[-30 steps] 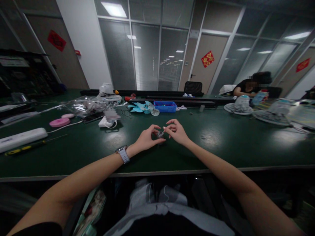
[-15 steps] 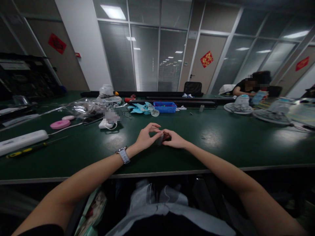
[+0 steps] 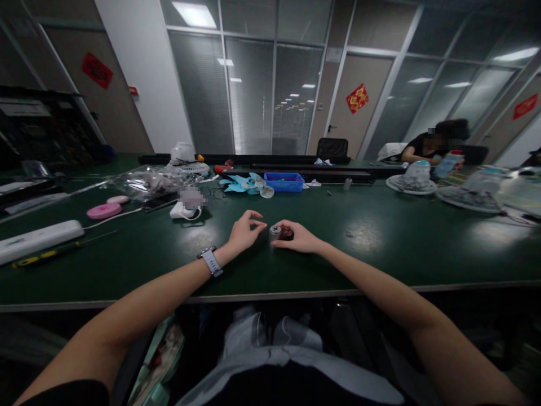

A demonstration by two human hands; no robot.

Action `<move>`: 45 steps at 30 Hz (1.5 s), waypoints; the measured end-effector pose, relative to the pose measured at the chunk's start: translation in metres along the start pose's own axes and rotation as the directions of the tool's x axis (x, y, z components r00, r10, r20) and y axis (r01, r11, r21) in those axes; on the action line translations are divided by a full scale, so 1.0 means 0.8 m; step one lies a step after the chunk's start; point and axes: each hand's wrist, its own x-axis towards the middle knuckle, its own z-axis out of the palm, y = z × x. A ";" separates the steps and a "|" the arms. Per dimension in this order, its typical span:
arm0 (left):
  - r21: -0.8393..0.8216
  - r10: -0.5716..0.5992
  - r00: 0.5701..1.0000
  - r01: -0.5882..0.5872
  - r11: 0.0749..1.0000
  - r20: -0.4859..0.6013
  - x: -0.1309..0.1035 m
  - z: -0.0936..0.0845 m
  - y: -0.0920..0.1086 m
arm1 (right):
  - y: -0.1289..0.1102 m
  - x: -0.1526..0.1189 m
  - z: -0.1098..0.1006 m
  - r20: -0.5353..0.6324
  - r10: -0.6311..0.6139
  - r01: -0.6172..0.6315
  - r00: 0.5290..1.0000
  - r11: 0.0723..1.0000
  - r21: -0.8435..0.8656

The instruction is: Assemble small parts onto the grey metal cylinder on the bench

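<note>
A small silver metal cylinder (image 3: pixel 275 235), much like a little motor, stands upright on the green tabletop, and a dark detail shows on its top. My right hand (image 3: pixel 299 237) grips it from the right, with the thumb across the near side and the fingers curled behind. Just to its left, apart from the cylinder, my left hand (image 3: pixel 247 231) is open and holds nothing, its thumb and fingers spread. A watch (image 3: pixel 210 261) is on my left wrist.
Light-blue fan blades (image 3: pixel 244 183) and a blue tray (image 3: pixel 284 181) lie beyond my hands. A second small cylinder (image 3: pixel 347 184) stands farther right. To the left are a power strip (image 3: pixel 42 239), a screwdriver (image 3: pixel 46 256) and a pink disc (image 3: pixel 103 211). A co-worker (image 3: pixel 437 146) sits at right.
My left hand has drawn back to the left, off the top of the cylinder, which now shows clearly. My right hand keeps hold of it in about the same place.
</note>
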 end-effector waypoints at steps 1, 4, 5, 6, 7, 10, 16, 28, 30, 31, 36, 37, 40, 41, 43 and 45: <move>-0.005 -0.048 0.998 0.048 0.999 0.049 0.001 0.001 -0.005 | 0.000 0.000 0.000 0.000 0.001 -0.001 1.000 1.000 0.000; 0.018 -0.063 0.983 0.060 0.998 0.174 0.002 0.002 -0.012 | 0.000 -0.001 -0.001 -0.001 -0.003 0.003 1.000 1.000 -0.004; 0.030 -0.042 0.980 0.036 0.999 0.196 0.002 0.001 -0.012 | 0.000 -0.001 -0.002 -0.001 -0.006 0.006 1.000 1.000 -0.009; 0.041 -0.019 0.978 0.010 0.999 0.208 0.001 0.001 -0.011 | 0.000 -0.001 -0.002 0.001 -0.009 0.009 1.000 1.000 -0.017; 0.052 0.002 0.977 -0.013 0.999 0.213 0.000 0.000 -0.010 | 0.000 -0.002 -0.002 0.001 -0.013 0.013 1.000 1.000 -0.027; 0.093 0.040 0.979 -0.060 0.994 0.201 -0.001 0.000 -0.008 | 0.000 -0.002 -0.003 0.002 -0.018 0.018 1.000 0.998 -0.055; 0.003 0.063 0.993 -0.064 0.998 0.095 0.000 0.000 -0.005 | 0.000 -0.002 -0.003 0.006 -0.007 0.007 1.000 0.999 -0.046; -0.291 0.323 0.946 -0.318 0.903 -0.030 -0.009 0.002 0.030 | 0.002 -0.001 -0.005 -0.014 -0.041 0.038 0.999 0.987 -0.159; -0.295 0.329 0.944 -0.322 0.900 -0.027 -0.009 0.003 0.028 | 0.000 -0.001 -0.005 -0.017 -0.032 0.029 0.999 0.984 -0.177; -0.294 0.331 0.943 -0.324 0.899 -0.025 -0.009 0.003 0.028 | -0.001 -0.002 -0.005 -0.017 -0.028 0.024 0.999 0.983 -0.183; -0.278 0.318 0.948 -0.302 0.912 0.013 -0.010 0.001 0.031 | -0.002 -0.002 -0.006 -0.009 -0.018 0.016 1.000 0.984 -0.179; -0.272 0.312 0.950 -0.292 0.917 0.029 -0.010 0.000 0.032 | -0.001 -0.002 -0.006 -0.007 -0.018 0.017 1.000 0.984 -0.180; -0.250 0.302 0.951 -0.276 0.928 0.069 -0.012 -0.001 0.035 | 0.001 -0.002 -0.005 -0.007 -0.024 0.023 1.000 0.983 -0.181; -0.245 0.303 0.950 -0.277 0.929 0.075 -0.013 -0.001 0.036 | 0.001 -0.002 -0.005 -0.008 -0.028 0.026 1.000 0.983 -0.182; -0.244 0.317 0.945 -0.289 0.926 0.082 -0.013 -0.001 0.035 | 0.002 -0.002 -0.005 -0.011 -0.035 0.032 0.999 0.983 -0.182; -0.252 0.339 0.937 -0.309 0.917 0.086 -0.012 0.000 0.033 | 0.002 -0.003 -0.004 -0.012 -0.041 0.038 0.999 0.983 -0.181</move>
